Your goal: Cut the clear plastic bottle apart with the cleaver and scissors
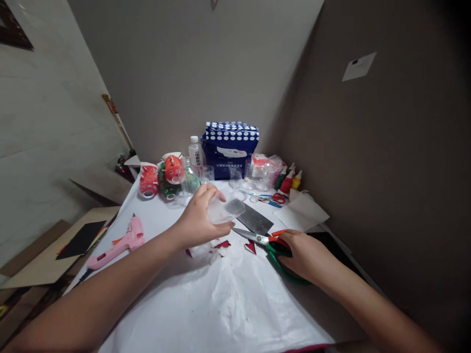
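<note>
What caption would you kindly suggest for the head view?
Left hand holding clear plastic, right hand holding scissors, above a white-covered table.

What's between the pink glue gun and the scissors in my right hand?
The head view shows your left hand and forearm, the clear plastic piece it holds, and dark red scraps on the white sheet.

Smooth plastic piece [220,211]; metal blades [250,235]
</note>
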The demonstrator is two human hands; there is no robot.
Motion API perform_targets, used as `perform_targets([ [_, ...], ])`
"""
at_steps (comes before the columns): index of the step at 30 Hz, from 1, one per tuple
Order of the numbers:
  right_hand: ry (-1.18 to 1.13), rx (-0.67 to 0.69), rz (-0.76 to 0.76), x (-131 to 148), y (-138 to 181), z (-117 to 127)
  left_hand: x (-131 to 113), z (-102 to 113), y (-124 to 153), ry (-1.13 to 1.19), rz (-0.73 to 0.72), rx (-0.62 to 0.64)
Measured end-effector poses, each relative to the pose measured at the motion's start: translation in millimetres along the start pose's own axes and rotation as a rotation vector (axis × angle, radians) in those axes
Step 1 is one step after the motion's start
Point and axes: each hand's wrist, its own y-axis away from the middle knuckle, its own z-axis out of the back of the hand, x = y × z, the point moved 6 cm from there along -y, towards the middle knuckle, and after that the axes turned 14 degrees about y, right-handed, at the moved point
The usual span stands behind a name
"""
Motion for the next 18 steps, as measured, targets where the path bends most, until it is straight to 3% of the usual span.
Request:
perform_targets([
  [4,0.004,0.0,-0.001,1,1,-1,-2,4,-1,0.051,-0.033,0.009],
  [9,0.046,0.007,-0.023,-1,6,8,6,5,-3,0.32,0.023,0.088],
  [12,-0.097,-0.22,0.029,7,12,35,8,-1,-4,0.49,0.064,0.188],
  [15,-0.347,-0.485,0.2,26,22,65,4,-13,-1,0.59,0.076,0.329],
  [18,-0.459,-0.525,0.353,49,19,75,4,-26,4,0.49,0.132,0.47],
])
